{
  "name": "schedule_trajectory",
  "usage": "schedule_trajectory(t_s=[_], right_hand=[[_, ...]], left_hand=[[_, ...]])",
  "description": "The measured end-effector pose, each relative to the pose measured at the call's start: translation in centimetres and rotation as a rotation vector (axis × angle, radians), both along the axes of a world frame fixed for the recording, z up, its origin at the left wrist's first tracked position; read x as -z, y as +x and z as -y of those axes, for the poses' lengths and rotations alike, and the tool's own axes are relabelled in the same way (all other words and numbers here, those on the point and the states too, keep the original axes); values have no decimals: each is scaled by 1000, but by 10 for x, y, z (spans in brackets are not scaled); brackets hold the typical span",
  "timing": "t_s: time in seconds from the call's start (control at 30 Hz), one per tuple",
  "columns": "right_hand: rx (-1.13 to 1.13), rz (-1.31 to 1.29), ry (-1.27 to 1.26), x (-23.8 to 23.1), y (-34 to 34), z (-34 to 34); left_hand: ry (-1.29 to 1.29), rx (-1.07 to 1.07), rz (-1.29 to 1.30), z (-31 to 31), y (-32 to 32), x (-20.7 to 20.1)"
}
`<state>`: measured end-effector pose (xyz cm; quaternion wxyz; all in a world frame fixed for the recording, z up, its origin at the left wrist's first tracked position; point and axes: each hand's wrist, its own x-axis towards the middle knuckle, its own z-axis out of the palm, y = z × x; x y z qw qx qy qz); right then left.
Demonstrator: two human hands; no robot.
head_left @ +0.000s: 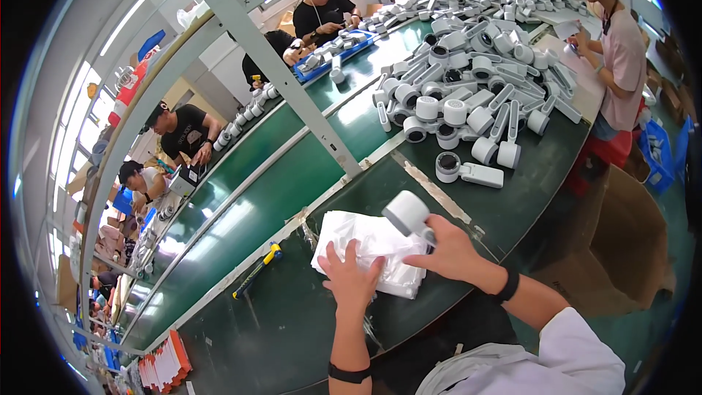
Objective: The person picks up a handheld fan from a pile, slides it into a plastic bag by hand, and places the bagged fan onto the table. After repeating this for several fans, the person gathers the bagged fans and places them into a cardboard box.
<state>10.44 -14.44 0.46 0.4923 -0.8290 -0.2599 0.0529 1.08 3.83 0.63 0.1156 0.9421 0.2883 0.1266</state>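
My right hand [455,250] is closed around the thin end of a white device [406,212] with a drum-shaped head. It holds the device tilted above a stack of thin white plastic bags [395,278]. The fingers of my left hand [352,274] are spread flat on the left part of that stack. A single device of similar make [468,170] lies on the green table just beyond the stack. Behind it rises a large pile of white devices [475,80] with round heads and flat handles.
A yellow-and-black tool [256,272] lies left of the bags. A metal post [285,88] stands at the table's far edge, beside a green conveyor [270,168]. An open cardboard box [607,249] stands at right. Several people work around; one [618,51] stands at the right.
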Motion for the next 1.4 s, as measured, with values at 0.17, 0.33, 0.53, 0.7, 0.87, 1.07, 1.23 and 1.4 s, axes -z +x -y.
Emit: schedule_trajectory(t_s=[0.17, 0.33, 0.53, 0.7, 0.87, 1.07, 1.23, 1.4], right_hand=[[-58, 4, -79, 11, 12, -27], [47, -160, -95, 8, 9, -8], [74, -212, -91, 15, 1, 18], [67, -273, 1, 1, -3, 39], [35, -350, 130, -10, -17, 51], [-46, -343, 193, -7, -28, 65], [-36, -386, 206, 3, -33, 67], [-52, -458, 296, 7, -41, 56]], left_hand=[[-18, 258, 182, -25, 1, 27], [-266, 384, 160, -47, 11, 15], [-137, 463, 129, -46, 20, 2], [17, 733, 406, 6, 6, -23], [-55, 677, 210, 25, -1, -9], [-109, 614, 160, 20, 3, -2], [-232, 596, 93, 15, 5, -1], [-301, 563, 150, 12, 3, 0]])
